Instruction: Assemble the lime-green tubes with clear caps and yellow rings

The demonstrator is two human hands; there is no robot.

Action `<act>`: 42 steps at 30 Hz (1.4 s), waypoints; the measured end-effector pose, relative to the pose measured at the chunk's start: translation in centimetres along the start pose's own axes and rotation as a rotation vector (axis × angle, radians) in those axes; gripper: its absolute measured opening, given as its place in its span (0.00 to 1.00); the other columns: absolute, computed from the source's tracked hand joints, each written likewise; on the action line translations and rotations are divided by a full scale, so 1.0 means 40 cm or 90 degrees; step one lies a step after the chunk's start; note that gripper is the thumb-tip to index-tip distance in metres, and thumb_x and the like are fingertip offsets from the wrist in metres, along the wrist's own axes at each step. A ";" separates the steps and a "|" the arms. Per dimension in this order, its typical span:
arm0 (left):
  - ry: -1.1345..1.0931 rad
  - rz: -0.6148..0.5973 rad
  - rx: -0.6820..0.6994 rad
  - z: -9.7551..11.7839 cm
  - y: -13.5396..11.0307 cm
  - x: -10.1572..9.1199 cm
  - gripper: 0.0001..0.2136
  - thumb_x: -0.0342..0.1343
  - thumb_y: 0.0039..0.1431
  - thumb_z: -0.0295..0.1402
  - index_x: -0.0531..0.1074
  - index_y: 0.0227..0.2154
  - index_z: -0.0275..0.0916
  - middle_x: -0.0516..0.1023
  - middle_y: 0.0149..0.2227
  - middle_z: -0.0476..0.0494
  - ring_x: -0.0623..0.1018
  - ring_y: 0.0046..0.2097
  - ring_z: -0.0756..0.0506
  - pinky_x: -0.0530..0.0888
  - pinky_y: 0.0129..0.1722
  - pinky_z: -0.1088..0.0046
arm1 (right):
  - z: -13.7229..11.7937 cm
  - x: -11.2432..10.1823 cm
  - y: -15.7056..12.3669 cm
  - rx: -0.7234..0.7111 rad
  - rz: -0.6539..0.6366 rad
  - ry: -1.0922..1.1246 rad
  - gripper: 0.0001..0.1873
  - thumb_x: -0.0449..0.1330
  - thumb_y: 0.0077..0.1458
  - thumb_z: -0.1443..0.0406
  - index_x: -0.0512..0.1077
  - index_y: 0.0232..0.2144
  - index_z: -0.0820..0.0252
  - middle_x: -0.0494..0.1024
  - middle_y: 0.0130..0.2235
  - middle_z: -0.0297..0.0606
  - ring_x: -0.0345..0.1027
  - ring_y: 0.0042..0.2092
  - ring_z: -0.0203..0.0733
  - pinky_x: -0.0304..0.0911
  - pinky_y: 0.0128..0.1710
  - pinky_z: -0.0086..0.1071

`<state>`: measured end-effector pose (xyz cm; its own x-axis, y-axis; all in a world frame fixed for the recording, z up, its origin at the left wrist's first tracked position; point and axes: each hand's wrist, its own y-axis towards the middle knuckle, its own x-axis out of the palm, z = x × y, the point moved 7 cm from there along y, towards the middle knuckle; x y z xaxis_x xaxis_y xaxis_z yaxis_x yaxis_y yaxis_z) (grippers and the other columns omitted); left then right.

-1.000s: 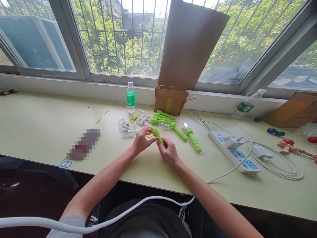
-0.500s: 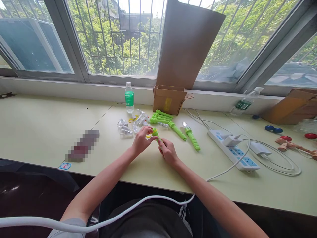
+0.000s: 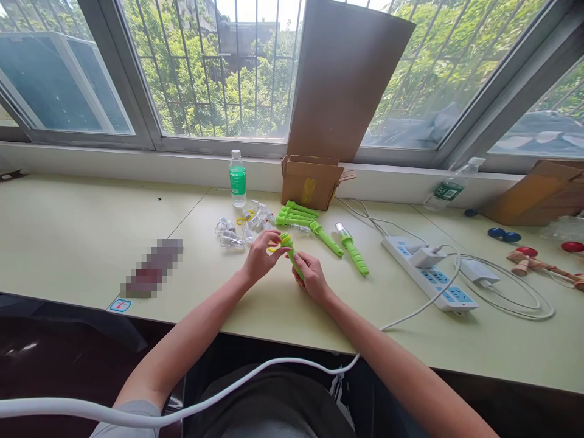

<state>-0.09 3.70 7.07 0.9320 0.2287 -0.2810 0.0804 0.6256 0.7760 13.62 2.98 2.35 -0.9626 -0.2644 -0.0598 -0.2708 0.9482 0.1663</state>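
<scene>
My right hand [image 3: 311, 277] is wrapped round the lower part of a green plastic handle [image 3: 292, 254], which is held tilted above the table. At the handle's wider top end shows a yellow ring [image 3: 286, 239]. The thumb and fingers of my left hand [image 3: 263, 258] pinch about this ring and the top end. A bit of yellow also shows between those fingers. Just beyond my hands lie several clear plastic pieces [image 3: 232, 242], a loose yellow ring [image 3: 240, 221] and several more green handles [image 3: 296, 214]. To the right lies a green handle with a clear top [image 3: 354, 252].
A water bottle [image 3: 238, 180] and a small cardboard box [image 3: 310, 182] stand by the window sill. On the right are a white power strip [image 3: 429, 277], cables, and wooden toys [image 3: 542, 266]. A white cable [image 3: 255, 370] crosses in front of my body. A blurred-out item [image 3: 152, 267] lies left.
My right hand has slid slightly down the green handle, baring more of it. My left hand stays at the top end, nearly unmoved.
</scene>
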 end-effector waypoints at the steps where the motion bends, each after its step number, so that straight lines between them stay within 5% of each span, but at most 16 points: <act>1: 0.005 0.001 0.003 0.000 0.000 -0.001 0.11 0.59 0.53 0.37 0.65 0.33 0.38 0.72 0.42 0.43 0.76 0.38 0.51 0.81 0.35 0.70 | 0.001 0.000 0.001 0.002 -0.001 0.005 0.21 0.51 0.56 0.50 0.70 0.38 0.63 0.58 0.15 0.26 0.48 0.15 0.29 0.45 0.12 0.26; 19: -0.013 -0.012 0.004 -0.002 -0.001 -0.006 0.09 0.58 0.55 0.32 0.66 0.38 0.39 0.70 0.43 0.44 0.74 0.43 0.50 0.80 0.38 0.69 | -0.001 0.016 0.002 0.008 -0.031 -0.012 0.15 0.54 0.54 0.54 0.62 0.39 0.58 0.59 0.15 0.22 0.48 0.14 0.28 0.47 0.11 0.23; 32: 0.025 -0.025 0.027 -0.003 -0.005 0.000 0.07 0.56 0.57 0.33 0.67 0.37 0.39 0.70 0.43 0.43 0.75 0.42 0.49 0.80 0.37 0.69 | -0.002 -0.007 0.005 -0.059 0.056 -0.183 0.11 0.53 0.56 0.57 0.65 0.30 0.59 0.62 0.21 0.28 0.55 0.20 0.31 0.53 0.20 0.27; 42: -0.029 -0.028 0.001 0.000 -0.004 0.007 0.10 0.58 0.55 0.36 0.65 0.36 0.38 0.70 0.42 0.44 0.75 0.40 0.51 0.81 0.37 0.68 | -0.006 0.004 -0.001 -0.042 0.018 -0.096 0.13 0.55 0.55 0.55 0.63 0.28 0.59 0.61 0.17 0.25 0.53 0.15 0.30 0.50 0.15 0.26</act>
<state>0.18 3.64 6.86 0.9428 0.1664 -0.2888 0.1224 0.6331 0.7643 13.48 2.86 2.58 -0.9584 -0.2036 -0.2001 -0.2486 0.9398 0.2345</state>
